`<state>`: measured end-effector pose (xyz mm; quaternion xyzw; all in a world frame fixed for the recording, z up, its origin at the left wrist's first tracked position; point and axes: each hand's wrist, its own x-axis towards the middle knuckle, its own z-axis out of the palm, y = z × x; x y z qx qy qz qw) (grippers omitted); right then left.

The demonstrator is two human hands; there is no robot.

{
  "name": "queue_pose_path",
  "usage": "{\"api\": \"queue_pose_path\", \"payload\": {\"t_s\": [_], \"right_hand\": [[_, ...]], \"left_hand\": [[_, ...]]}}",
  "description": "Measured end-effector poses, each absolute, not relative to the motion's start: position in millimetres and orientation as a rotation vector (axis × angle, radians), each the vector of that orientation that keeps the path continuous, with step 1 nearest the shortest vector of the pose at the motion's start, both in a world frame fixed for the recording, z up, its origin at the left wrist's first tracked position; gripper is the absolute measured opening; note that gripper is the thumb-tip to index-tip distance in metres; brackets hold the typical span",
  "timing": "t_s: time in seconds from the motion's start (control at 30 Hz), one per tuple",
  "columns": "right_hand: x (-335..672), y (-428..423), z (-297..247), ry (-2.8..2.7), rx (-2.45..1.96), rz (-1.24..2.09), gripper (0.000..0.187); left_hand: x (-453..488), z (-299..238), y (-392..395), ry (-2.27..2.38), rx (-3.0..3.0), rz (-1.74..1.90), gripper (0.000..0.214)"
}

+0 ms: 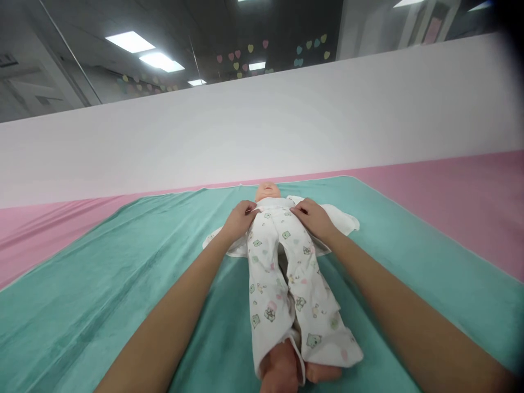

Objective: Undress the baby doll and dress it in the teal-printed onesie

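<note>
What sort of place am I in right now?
Perhaps a childcare training room, though that isn't certain. What looks like a baby doll in printed pants lies on a teal cloth, and pastel heart decorations show above the white wall.

At bottom centre, the edge cuts off the doll's foot; both forearms leave the frame at lower left and right. Mid-frame, the trousers hide its legs, and some fingers curl out of sight. A dark blur covers the upper right.
</note>
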<state>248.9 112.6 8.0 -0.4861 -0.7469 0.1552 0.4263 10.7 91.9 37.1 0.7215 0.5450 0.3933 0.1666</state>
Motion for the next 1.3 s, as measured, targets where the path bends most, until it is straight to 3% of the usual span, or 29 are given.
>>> {"api": "queue_pose_path", "payload": {"t_s": [0.13, 0.63, 0.8, 1.07, 1.2, 1.3], "right_hand": [[247, 114, 6, -1.941, -1.192, 0.098, 0.033], [247, 129, -10, -1.787, -1.517, 0.099, 0.028], [249, 125, -13, -1.841, -1.424, 0.116, 0.030], [260, 106, -14, -1.983, -1.326, -0.005, 0.024], [256, 86, -14, -1.956, -1.361, -0.070, 0.020], [255, 77, -15, -1.953, -1.339, 0.173, 0.016]], "left_hand": [[5, 31, 93, 1.732, 2.106, 1.214, 0.019], [19, 13, 97, 1.766, 1.961, 1.281, 0.008], [14, 3, 95, 1.637, 2.010, 1.359, 0.031], [9, 1, 78, 1.606, 2.187, 1.284, 0.031], [1, -3, 61, 1.676, 1.996, 1.290, 0.029], [-3, -3, 50, 1.645, 1.720, 1.197, 0.024]]}}
